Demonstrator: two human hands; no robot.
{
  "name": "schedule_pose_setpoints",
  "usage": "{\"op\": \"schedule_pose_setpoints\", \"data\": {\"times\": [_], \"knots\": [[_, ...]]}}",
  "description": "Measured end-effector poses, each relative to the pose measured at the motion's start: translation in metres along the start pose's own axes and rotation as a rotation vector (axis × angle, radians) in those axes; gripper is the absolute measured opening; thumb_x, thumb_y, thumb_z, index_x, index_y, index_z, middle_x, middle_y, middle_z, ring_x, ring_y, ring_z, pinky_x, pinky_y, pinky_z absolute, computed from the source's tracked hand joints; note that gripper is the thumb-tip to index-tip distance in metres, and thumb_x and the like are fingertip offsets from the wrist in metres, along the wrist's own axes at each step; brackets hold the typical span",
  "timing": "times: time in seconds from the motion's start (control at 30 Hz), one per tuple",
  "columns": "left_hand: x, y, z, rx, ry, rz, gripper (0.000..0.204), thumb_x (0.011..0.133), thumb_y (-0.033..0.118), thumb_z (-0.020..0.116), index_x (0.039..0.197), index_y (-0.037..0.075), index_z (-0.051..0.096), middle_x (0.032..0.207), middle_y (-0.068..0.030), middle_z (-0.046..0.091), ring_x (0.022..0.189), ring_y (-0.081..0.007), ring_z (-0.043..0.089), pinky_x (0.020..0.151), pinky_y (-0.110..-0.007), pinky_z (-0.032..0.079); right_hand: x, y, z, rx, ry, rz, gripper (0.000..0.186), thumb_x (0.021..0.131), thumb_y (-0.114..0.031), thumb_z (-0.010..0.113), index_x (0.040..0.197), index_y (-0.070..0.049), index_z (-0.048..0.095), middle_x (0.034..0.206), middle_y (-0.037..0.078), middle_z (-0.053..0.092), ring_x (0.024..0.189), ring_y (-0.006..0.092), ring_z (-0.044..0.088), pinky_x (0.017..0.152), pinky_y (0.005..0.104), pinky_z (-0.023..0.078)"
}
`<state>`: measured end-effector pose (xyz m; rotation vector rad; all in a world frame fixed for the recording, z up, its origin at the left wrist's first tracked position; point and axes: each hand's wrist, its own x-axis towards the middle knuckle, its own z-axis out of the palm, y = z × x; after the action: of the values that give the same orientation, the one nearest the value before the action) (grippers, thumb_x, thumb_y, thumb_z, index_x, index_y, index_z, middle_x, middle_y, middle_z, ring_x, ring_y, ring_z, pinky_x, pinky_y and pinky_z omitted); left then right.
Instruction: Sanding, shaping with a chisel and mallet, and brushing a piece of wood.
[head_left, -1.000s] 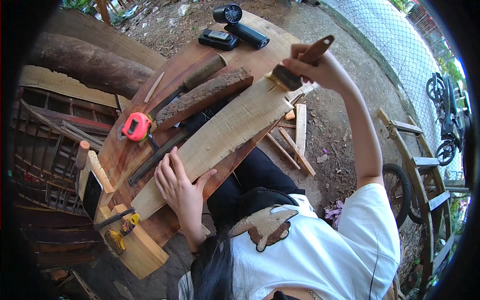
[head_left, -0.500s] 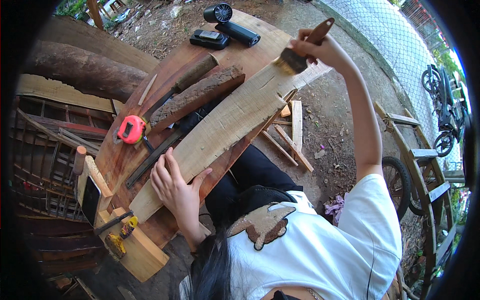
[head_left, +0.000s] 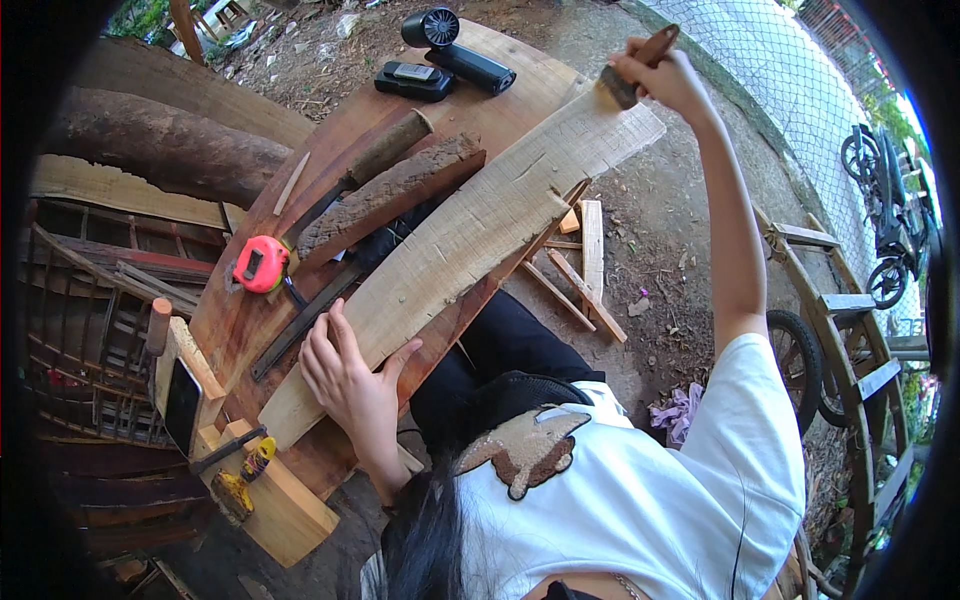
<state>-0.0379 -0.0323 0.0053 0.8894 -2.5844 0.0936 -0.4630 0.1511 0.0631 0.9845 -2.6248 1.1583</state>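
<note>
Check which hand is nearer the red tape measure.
Left. The left hand lies flat on the pale plank just below-right of the tape measure; the right hand brushes the far end.

Soft daylight, sharp, fisheye-bent edges

One pale curved plank (head_left: pixel 470 235), one bark slab (head_left: pixel 390 195), one brush (head_left: pixel 630 70), one red tape measure (head_left: pixel 260 264), one phone (head_left: pixel 182 405), two hands.
</note>
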Motion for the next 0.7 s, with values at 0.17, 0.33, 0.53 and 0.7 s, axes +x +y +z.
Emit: {"op": "schedule_pose_setpoints", "data": {"times": [0.17,0.33,0.53,0.7], "knots": [[-0.002,-0.003,0.0,0.007,0.003,-0.009,0.091,0.06,0.065,0.066,0.128,0.007,0.049,0.115,-0.0109,0.05,0.106,-0.0301,0.048,0.094,-0.045,0.037,-0.003,-0.019,-0.012,0.069,-0.311,0.027,0.037,0.082,-0.042,0.067,0.087,-0.005,0.063,0.071,0.002,0.062,0.059,0.0076,0.059,0.054,0.0236,0.047],[-0.001,-0.002,0.002,0.004,0.01,-0.008,0.091,0.06,0.066,0.066,0.127,0.007,0.049,0.116,-0.011,0.05,0.107,-0.0305,0.048,0.094,-0.045,0.037,-0.015,-0.012,-0.002,-0.127,0.013,0.066,0.034,0.083,-0.041,0.067,0.089,-0.007,0.065,0.071,0.001,0.063,0.059,0.0085,0.058,0.053,0.0243,0.046],[-0.002,-0.002,-0.001,-0.013,-0.004,-0.028,0.089,0.063,0.068,0.062,0.128,0.007,0.049,0.118,-0.01,0.05,0.108,-0.0308,0.047,0.094,-0.045,0.036,-0.037,-0.025,-0.013,0.092,-0.34,0.07,0.03,0.084,-0.039,0.067,0.096,-0.011,0.066,0.072,0.004,0.063,0.056,0.0088,0.055,0.05,0.0215,0.045],[0.0,-0.001,0.001,-0.012,0.008,-0.006,0.089,0.063,0.068,0.062,0.127,0.008,0.05,0.118,-0.01,0.05,0.108,-0.031,0.047,0.093,-0.045,0.036,-0.042,0.007,-0.032,-0.167,0.033,0.141,0.039,0.085,-0.04,0.063,0.102,-0.005,0.066,0.08,0.008,0.068,0.063,0.0118,0.061,0.057,0.0265,0.052]]}}
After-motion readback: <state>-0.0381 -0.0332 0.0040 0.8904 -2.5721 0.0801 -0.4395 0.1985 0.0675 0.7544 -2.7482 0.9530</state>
